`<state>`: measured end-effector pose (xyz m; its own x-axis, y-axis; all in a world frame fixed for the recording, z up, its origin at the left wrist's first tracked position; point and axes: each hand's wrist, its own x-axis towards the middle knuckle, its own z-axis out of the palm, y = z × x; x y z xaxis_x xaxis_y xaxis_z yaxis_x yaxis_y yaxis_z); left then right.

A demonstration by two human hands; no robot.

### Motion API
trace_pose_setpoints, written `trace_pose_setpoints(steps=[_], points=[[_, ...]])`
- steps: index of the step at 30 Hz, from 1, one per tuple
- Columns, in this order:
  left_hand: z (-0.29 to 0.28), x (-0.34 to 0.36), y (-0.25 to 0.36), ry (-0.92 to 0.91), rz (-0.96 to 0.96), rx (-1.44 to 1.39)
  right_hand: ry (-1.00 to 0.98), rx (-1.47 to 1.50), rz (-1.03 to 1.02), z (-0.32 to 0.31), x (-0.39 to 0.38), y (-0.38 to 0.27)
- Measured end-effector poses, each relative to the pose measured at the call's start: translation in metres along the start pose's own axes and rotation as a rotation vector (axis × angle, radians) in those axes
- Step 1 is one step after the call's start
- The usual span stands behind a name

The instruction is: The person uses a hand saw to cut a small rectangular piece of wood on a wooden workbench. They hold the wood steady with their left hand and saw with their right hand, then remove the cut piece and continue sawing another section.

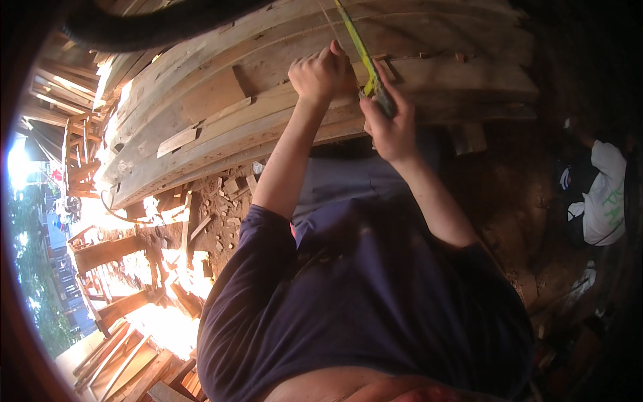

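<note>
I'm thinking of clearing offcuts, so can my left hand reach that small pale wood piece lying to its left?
Probably yes: the pale wood piece lies uncovered on the planks, and nothing seems to stand between it and your left hand.

1. The plank stack [462, 33] is showing greyish tan, with darker streaks running along its boards.
2. Over the plank stack, the slim tool [360, 48] is showing bright yellow-green, its handle [385, 100] turning dark grey-green.
3. On the plank stack, a narrow offcut [177, 142] is looking pale tan.
4. Below the plank stack, the wearer's shirt [382, 288] is appearing dark navy-purple, and the trousers [335, 179] are showing slate grey.
5. Right of and below the plank stack, another person's shirt [603, 214] is showing white with green lettering.
6. Lower left of the plank stack, wooden pieces [110, 253] are glowing orange-brown.
</note>
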<state>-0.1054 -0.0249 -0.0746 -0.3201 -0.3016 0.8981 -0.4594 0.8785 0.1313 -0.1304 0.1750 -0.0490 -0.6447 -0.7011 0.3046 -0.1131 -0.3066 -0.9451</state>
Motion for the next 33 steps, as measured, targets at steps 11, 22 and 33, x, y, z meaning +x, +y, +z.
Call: trace_pose_setpoints(steps=[11,22,33], points=[[0.012,0.004,-0.013,-0.037,0.012,0.057,-0.016,0.003,0.037,0.013,-0.014,-0.005],[0.003,0.002,0.008,0.017,0.028,-0.110,0.024,0.001,-0.007,0.007,0.018,0.005],[0.010,-0.001,-0.006,-0.043,-0.069,0.057,0.002,-0.244,-0.164,0.016,-0.016,0.018]])
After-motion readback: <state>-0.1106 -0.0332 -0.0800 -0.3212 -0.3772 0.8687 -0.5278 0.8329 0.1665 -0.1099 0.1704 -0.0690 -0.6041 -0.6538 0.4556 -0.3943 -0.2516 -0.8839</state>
